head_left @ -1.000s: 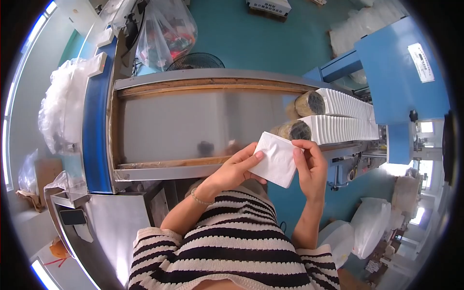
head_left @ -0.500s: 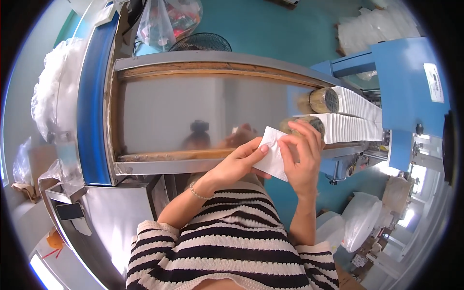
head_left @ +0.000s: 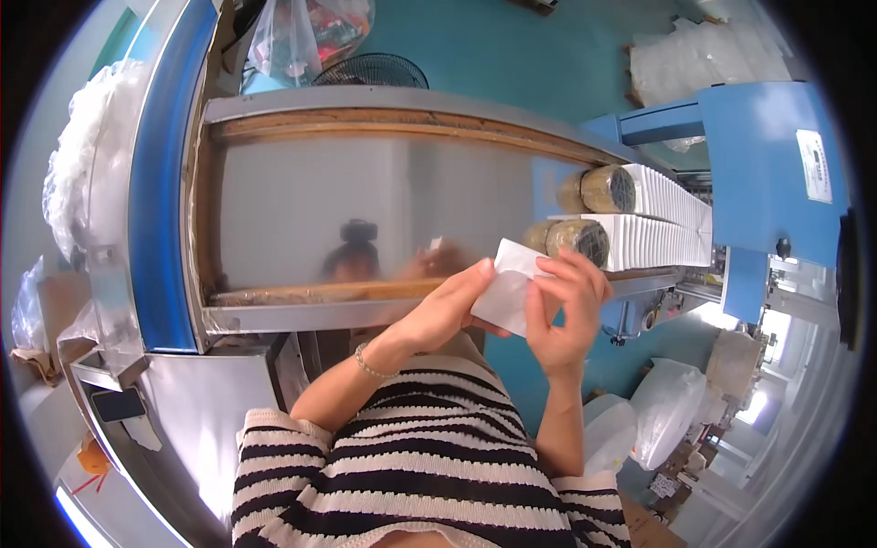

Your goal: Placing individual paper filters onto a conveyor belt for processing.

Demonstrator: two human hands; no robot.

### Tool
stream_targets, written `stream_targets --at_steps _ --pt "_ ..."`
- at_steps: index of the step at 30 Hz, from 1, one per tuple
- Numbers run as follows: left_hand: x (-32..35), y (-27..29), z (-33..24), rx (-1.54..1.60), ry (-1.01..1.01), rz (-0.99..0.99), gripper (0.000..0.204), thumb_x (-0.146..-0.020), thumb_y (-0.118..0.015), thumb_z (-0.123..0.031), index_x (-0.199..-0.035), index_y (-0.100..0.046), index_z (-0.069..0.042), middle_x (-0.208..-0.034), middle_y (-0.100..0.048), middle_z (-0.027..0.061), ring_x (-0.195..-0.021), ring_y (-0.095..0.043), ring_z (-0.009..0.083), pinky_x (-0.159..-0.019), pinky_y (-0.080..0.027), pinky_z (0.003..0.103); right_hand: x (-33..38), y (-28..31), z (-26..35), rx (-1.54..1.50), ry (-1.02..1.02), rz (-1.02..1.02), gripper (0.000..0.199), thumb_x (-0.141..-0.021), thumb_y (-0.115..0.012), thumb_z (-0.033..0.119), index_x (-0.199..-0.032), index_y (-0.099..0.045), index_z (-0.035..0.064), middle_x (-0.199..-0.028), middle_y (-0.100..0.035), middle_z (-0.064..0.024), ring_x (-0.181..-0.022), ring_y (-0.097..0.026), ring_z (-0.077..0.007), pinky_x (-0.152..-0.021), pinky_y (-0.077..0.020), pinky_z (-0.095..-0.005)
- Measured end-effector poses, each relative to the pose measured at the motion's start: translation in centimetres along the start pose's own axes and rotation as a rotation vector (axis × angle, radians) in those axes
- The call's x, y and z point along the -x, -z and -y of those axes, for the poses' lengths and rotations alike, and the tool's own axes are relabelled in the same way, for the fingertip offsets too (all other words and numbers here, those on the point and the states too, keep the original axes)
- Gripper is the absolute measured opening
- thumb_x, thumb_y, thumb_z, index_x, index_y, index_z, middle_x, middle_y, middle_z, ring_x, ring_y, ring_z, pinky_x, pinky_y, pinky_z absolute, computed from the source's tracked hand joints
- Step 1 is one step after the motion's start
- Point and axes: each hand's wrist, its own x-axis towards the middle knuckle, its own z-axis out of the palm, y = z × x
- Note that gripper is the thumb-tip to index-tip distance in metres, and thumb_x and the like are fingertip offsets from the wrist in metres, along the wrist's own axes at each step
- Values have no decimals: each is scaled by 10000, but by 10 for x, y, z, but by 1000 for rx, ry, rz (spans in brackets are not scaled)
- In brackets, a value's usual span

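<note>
A folded white paper napkin (head_left: 502, 297) is held up between my hands, over the near edge of a metal-topped worktable. My left hand (head_left: 440, 309) grips its left side, thumb on the front and fingers behind. At the opposite side, my right hand (head_left: 565, 310) has its thumb and fingers closed on the napkin's edge. Just beyond my right fingers lie two tape-wrapped cylinders (head_left: 610, 190), side by side on the table. Each rests against the front of a row of upright folded white napkins (head_left: 671, 203). A bracelet circles my left wrist.
The shiny tabletop (head_left: 311, 196) has raised wooden rails (head_left: 384, 121) along both long sides. A blue machine housing (head_left: 772, 164) stands to the right, a blue panel (head_left: 169, 192) to the left. Behind the table are a black fan (head_left: 373, 71) and a filled clear bag (head_left: 315, 36).
The napkin has tilted slightly in my hands, and a curved fold shows on its front. My right fingers have shifted a little along its edge. The whole view has moved slightly.
</note>
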Motion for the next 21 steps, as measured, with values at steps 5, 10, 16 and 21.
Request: stream_targets --at_steps 5,10,16,21 --pt "0 -24 10 -244 -28 34 442 -1013 -442 -340 -1379 -417 -94 -1248 -538 36 -1128 -533 161 -870 -529 361 37 29 -26 -1035 -547 -217 154 -833 -512 27 -984 -518 -4 -1018 -595 -131 -982 -538 -239 -932 -387 -356" --pt "-13 -51 56 -235 20 35 433 -1009 -460 -318 -1378 -421 -94 -1257 -530 32 -1131 -525 148 -849 -537 349 103 75 -71 -1495 -492 -404 209 -918 -411 181 -1040 -519 50 -817 -461 -42 -952 -441 -225 -1023 -322 -400" --pt "-38 -107 150 -285 93 105 408 -1012 -454 -301 -1364 -440 -95 -1254 -534 24 -1134 -526 148 -837 -550 350 216 145 -113 -1924 -401 -554 291 -798 -615 143 -1058 -506 71 -874 -473 -34 -967 -433 -223 -1047 -286 -389" --pt "-75 -158 258 -350 210 194 393 -1014 -450 -282 -1361 -445 -96 -1252 -538 19 -1126 -536 150 -842 -552 355 304 216 -133 -1412 -534 -741 219 -885 -521 78 -1101 -530 45 -982 -541 -60 -984 -494 -202 -943 -375 -348"
